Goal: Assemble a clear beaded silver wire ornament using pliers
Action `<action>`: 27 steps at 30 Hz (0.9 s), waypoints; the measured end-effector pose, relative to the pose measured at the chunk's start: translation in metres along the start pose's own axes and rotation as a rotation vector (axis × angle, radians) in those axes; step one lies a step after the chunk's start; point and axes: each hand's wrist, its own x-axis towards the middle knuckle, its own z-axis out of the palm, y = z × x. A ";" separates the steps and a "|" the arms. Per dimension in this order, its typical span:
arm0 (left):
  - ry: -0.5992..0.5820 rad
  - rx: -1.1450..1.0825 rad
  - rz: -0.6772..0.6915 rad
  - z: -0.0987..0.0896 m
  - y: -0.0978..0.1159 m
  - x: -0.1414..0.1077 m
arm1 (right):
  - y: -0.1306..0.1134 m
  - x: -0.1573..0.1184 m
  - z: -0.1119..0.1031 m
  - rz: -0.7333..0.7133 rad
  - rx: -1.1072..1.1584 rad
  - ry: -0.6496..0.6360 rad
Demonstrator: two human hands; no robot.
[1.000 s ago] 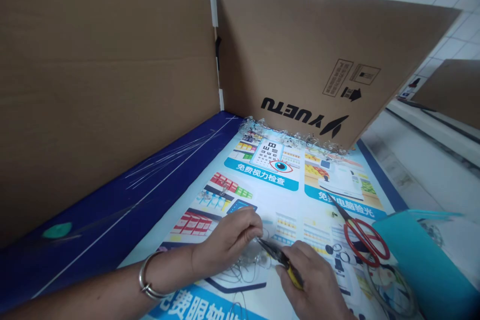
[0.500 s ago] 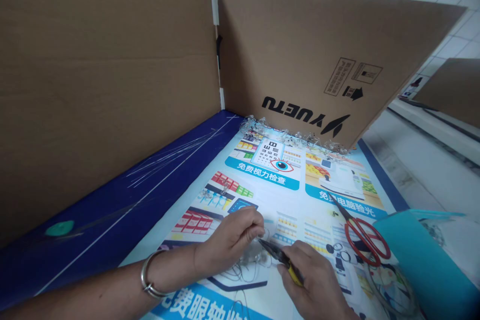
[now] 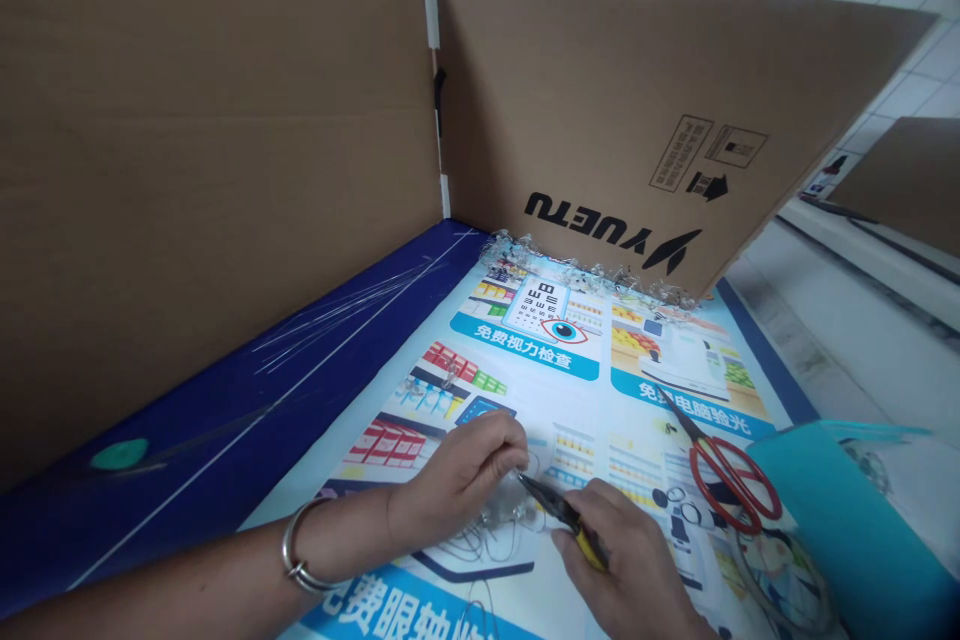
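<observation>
Pliers [image 3: 566,515], gripped in our right hand [image 3: 634,560], point at our left hand [image 3: 469,470], fingers pressed together; thin wires [image 3: 472,548] and red-handled scissors [image 3: 703,440] lie nearby.

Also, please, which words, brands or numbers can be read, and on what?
"YUETU", upside down, on the cardboard panel; smaller print too blurred.
"免费视力检查", on the printed sheet.
"免费电脑验光", same sheet, second sign partly under the scissors.
"费眼", sheet's near end; signs around it partly hidden or cut off.
"E" shapes, sheet's eye chart; lowest rows too small.
No readable numbers.
</observation>
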 end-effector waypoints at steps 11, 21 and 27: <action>0.005 -0.004 -0.001 0.000 -0.001 0.000 | -0.001 0.003 -0.002 -0.003 0.039 -0.003; 0.010 0.003 -0.001 0.000 0.000 -0.001 | -0.003 0.003 -0.003 0.026 0.031 0.001; 0.005 0.004 -0.004 0.000 0.000 -0.001 | -0.004 0.003 -0.004 0.044 0.043 -0.021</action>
